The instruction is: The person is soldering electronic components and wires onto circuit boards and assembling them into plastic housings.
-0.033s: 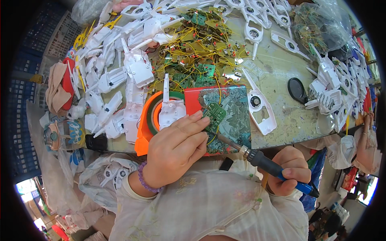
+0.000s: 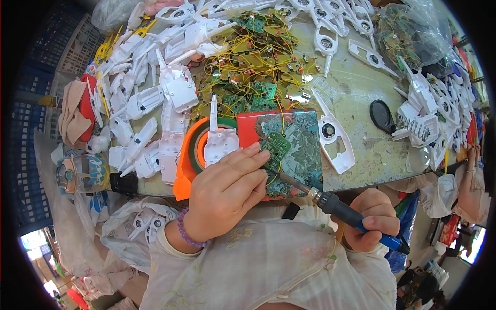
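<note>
My left hand (image 2: 227, 183) lies across the front of the work spot, its fingers together and the fingertips gripping the left edge of a small green circuit board (image 2: 277, 147). In my right hand (image 2: 373, 219) is a soldering iron (image 2: 336, 206) with a black and blue handle. Its tip reaches the lower edge of the board, close to a yellow wire (image 2: 274, 178). Under the board lies a stained red mat (image 2: 248, 124) with a grey, worn surface. An orange tape dispenser (image 2: 184, 173) stands left of the mat, with a white plastic housing (image 2: 222, 144) on it.
Behind the mat is a heap of circuit boards (image 2: 258, 62) with yellow wires. White plastic housings (image 2: 144, 103) pile up at the left. A white handled frame (image 2: 336, 142) lies right of the mat, a black round lid (image 2: 381, 115) farther right. Another person's arm (image 2: 471, 188) shows at the right edge.
</note>
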### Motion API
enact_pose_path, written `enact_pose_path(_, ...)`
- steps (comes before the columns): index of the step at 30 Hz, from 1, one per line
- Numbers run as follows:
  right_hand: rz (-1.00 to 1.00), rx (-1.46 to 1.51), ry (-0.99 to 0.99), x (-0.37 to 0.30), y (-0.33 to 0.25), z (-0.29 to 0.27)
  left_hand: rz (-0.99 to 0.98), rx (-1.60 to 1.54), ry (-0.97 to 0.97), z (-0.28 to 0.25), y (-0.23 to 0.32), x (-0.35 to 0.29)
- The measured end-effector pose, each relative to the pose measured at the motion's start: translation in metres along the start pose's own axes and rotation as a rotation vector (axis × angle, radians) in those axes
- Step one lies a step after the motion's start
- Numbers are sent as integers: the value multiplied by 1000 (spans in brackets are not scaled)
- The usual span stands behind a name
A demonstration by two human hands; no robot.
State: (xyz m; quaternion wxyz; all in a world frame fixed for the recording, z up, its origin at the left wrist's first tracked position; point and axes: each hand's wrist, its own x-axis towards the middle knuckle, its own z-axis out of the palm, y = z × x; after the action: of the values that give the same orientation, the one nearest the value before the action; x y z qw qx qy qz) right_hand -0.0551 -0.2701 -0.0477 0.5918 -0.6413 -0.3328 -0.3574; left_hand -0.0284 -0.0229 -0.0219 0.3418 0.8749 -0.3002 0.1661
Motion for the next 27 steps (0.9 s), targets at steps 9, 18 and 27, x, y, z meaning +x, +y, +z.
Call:
enact_pose_path(9, -7, -8, -36, 2, -2, -1, -8, 19, -4, 1, 0, -1)
enact_pose_path(18, -23, -27, -35, 1, -3, 1, 8, 11, 19, 2, -1, -1)
enact_pose_path(27, -91, -35, -22, 2, -4, 2, 14, 4, -8, -1, 0, 1)
